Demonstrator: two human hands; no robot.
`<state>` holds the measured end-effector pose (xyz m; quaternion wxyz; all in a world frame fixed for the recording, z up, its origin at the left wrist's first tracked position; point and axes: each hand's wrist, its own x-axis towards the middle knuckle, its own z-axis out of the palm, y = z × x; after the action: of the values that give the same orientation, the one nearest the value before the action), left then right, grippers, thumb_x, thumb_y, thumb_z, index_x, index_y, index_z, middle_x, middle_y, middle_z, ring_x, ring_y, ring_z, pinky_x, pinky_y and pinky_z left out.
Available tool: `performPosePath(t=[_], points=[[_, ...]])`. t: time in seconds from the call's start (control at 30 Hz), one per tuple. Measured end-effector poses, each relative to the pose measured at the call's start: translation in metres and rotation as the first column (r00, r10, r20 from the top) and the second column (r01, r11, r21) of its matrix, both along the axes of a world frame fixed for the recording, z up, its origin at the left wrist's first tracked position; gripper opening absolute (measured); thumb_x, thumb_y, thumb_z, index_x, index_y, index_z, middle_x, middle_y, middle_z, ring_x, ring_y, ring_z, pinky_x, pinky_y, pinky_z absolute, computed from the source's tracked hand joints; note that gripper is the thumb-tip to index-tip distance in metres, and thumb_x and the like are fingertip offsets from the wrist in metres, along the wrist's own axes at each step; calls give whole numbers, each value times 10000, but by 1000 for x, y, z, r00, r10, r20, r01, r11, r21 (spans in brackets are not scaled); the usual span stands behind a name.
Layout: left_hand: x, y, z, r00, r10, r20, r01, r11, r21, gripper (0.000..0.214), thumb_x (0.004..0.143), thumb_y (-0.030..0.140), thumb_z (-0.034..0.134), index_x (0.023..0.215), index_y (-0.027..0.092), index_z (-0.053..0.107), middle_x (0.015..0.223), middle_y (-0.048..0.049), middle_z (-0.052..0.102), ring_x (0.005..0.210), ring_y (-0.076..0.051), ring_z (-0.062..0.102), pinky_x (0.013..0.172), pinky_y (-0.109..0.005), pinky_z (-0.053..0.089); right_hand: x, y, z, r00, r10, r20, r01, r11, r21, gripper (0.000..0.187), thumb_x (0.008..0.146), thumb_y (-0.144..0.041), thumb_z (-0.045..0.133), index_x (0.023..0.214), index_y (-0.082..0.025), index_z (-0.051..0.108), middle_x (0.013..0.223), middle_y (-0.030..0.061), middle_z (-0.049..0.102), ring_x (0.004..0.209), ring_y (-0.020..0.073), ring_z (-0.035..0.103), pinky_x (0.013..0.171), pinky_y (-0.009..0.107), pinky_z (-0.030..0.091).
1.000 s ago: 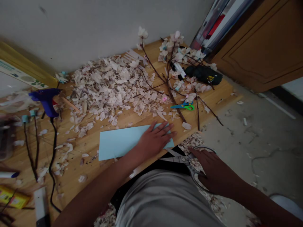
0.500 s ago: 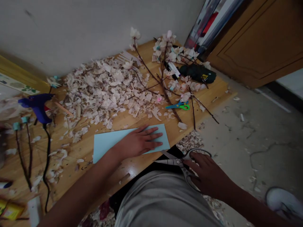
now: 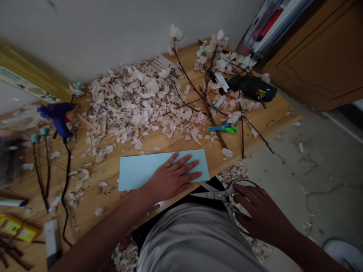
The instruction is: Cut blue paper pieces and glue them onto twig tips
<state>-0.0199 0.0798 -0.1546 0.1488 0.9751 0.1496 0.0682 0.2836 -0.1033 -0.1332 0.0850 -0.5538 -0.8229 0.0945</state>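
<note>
A pale blue sheet of paper [image 3: 136, 170] lies on the wooden table along its near edge. My left hand [image 3: 172, 175] rests flat on the right half of the sheet, fingers spread. In my right hand [image 3: 252, 207] is a pair of metal scissors [image 3: 219, 195], gripped by the handle loops. Its blades are parted and point left, close to the near right corner of the paper, just over the table's edge. Whether a blade touches the paper I cannot tell.
Behind the paper spreads a heap of dried petals [image 3: 133, 98]. To its right lie flowering branches [image 3: 208, 102], blue-green scissors [image 3: 224, 128] and a dark green bundle [image 3: 252, 88]. On the left are a purple glue gun [image 3: 61, 117] with black cord and a yellow packet [image 3: 19, 227].
The whole scene has shifted to the right as my head turned slightly left. My left hand has slid a little toward the near edge of the paper. The scissors stay parted in my right hand.
</note>
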Motion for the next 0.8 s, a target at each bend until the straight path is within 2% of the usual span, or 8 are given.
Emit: performPosePath(t=[0.1, 0.27, 0.4, 0.47, 0.53, 0.63, 0.7, 0.8], points=[[4, -5, -3, 1000, 0, 15, -1, 1000, 19, 472, 1044, 474, 531, 1484, 306, 520, 1642, -31, 371, 1568, -276, 196, 1276, -504, 247, 3, 4, 0, 1000, 15, -6, -15, 1000, 12, 178, 861, -156, 573, 1033, -192, 601, 1223, 180, 639, 1053, 339, 606, 899, 489, 456], [10, -17, -8, 1000, -2, 23, -1, 993, 114, 402, 1057, 239, 519, 1454, 174, 531, 1584, -139, 446, 1522, -281, 324, 1247, -442, 330, 9, 11, 1, 999, 35, 5, -35, 999, 5, 192, 868, -140, 563, 1052, -188, 589, 1244, 189, 621, 1026, 351, 597, 888, 519, 445], [24, -32, -9, 992, 122, -18, -119, 984, 130, 460, 1050, 245, 523, 1500, 156, 486, 1612, -156, 392, 1522, -319, 313, 1236, -467, 341, 18, 13, 0, 1000, 25, 16, -25, 1000, 13, 191, 884, -135, 553, 1064, -183, 595, 1244, 196, 623, 1051, 358, 598, 889, 517, 445], [29, -32, -7, 988, 153, -21, -150, 982, 117, 461, 1059, 304, 515, 1495, 158, 499, 1615, -151, 389, 1517, -320, 327, 1232, -462, 342, 20, 14, 0, 1000, 12, 28, -12, 1000, 6, 149, 881, -141, 552, 1014, -186, 600, 1233, 192, 633, 1057, 359, 600, 894, 513, 445], [30, -22, -3, 993, 119, -16, -117, 989, 88, 450, 1074, 394, 474, 1463, 180, 545, 1611, -121, 408, 1506, -294, 362, 1214, -428, 365, 20, 13, -1, 999, -1, 35, 2, 1000, -14, 89, 869, -151, 555, 938, -191, 595, 1215, 186, 648, 1046, 360, 605, 893, 510, 446], [24, 7, 5, 999, -32, -31, 34, 998, 53, 418, 1088, 438, 425, 1440, 273, 579, 1630, -31, 390, 1499, -233, 381, 1176, -367, 393, 17, 12, -3, 1000, -12, 24, 12, 1000, -14, 72, 858, -161, 553, 915, -191, 583, 1187, 187, 663, 1037, 353, 616, 894, 499, 451], [20, 27, 8, 991, -130, -30, 132, 990, 53, 391, 1086, 406, 449, 1458, 350, 557, 1640, 15, 370, 1524, -225, 331, 1213, -391, 336, 15, 9, -5, 1000, -20, 12, 20, 1000, 8, 120, 856, -157, 539, 970, -178, 573, 1174, 197, 662, 1057, 347, 620, 901, 488, 455], [19, 45, 7, 980, -197, -12, 197, 980, 42, 402, 1072, 399, 490, 1472, 414, 526, 1643, 45, 358, 1552, -219, 264, 1275, -453, 210, 13, 6, -9, 999, -38, 8, 38, 999, 25, 208, 858, -153, 524, 1065, -147, 550, 1173, 214, 648, 1087, 346, 612, 910, 483, 454]])
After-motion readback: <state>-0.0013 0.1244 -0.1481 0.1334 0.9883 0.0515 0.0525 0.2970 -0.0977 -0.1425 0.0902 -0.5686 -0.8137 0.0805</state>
